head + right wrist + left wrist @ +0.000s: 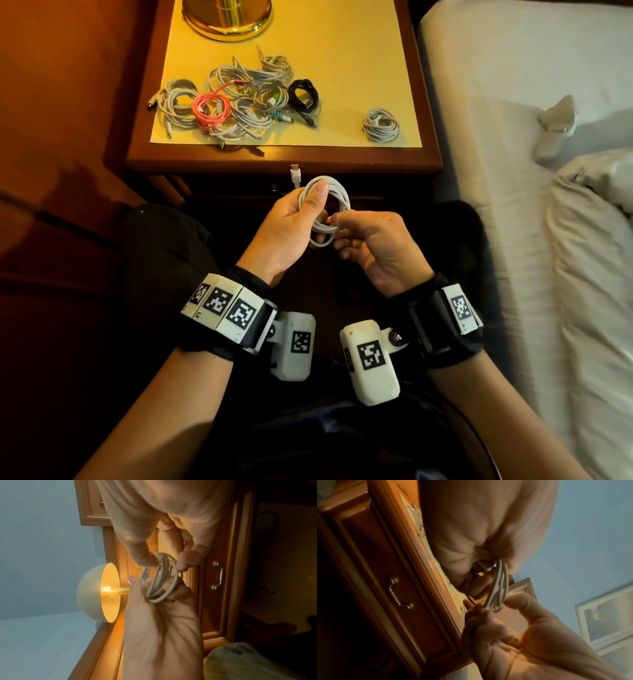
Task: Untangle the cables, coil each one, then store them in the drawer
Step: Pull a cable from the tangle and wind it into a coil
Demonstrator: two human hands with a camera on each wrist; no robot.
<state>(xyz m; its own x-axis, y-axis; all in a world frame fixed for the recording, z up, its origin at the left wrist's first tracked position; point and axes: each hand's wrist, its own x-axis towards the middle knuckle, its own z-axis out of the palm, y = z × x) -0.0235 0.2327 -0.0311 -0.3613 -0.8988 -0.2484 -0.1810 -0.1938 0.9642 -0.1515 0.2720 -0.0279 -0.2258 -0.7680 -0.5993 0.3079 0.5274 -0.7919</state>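
Hands pinched one coiled white cable (pixel 325 209): left hand (pixel 291 226) its top, right hand (pixel 373 240) its lower loops.

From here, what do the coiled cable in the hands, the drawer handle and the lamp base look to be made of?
White cable: smooth rubbery plastic jacket, matte; it bends into soft loops between the left hand and right hand.
Drawer handle: metal, likely polished brass; yellow with bright glints.
Lamp base: shiny gold-coloured metal, probably brass or plated; mirror-like highlights along its rim.

No readable text, only coded wristband markers (pixel 241 313)
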